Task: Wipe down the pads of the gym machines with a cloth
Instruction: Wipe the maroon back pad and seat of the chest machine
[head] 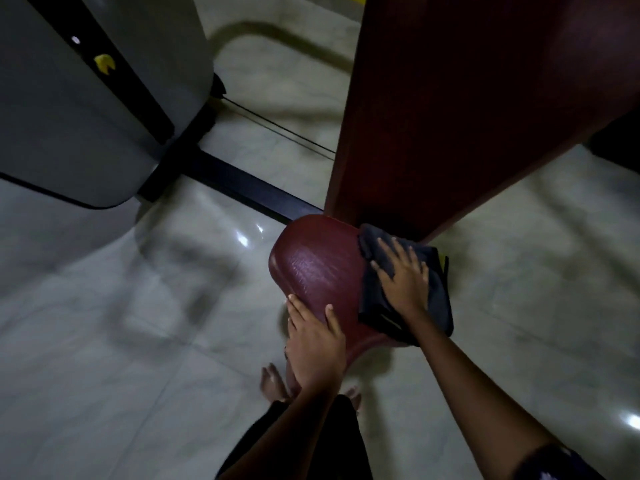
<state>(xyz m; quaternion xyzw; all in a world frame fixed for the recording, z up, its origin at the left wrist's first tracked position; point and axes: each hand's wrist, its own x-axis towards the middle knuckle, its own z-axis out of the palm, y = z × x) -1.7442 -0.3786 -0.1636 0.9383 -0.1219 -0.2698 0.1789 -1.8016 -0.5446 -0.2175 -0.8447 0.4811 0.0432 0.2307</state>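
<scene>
Right hand (403, 275) lies flat on a dark cloth (412, 299), fingers spread and straight, pressing it onto the right side of the maroon seat pad (311, 268) — palm pressure, no pinch, probably so the folded cloth drags evenly over the vinyl. Left hand (315, 344) rests on the pad's near edge, fingers loosely extended over the rim, thumb up on top; likely bracing the seat so it doesn't shift under the wiping. It grips nothing that I can see.

Cloth sits at the junction where the seat meets the tall back pad (450, 109), part hanging off the seat's right edge. Left part of the seat is bare and shiny — whether wiped already, can't tell.

Grey machine housing (69, 98) stands left, well apart, over a pale tiled floor (104, 341). No containers in view. Bare feet (273, 382) show below the seat.
</scene>
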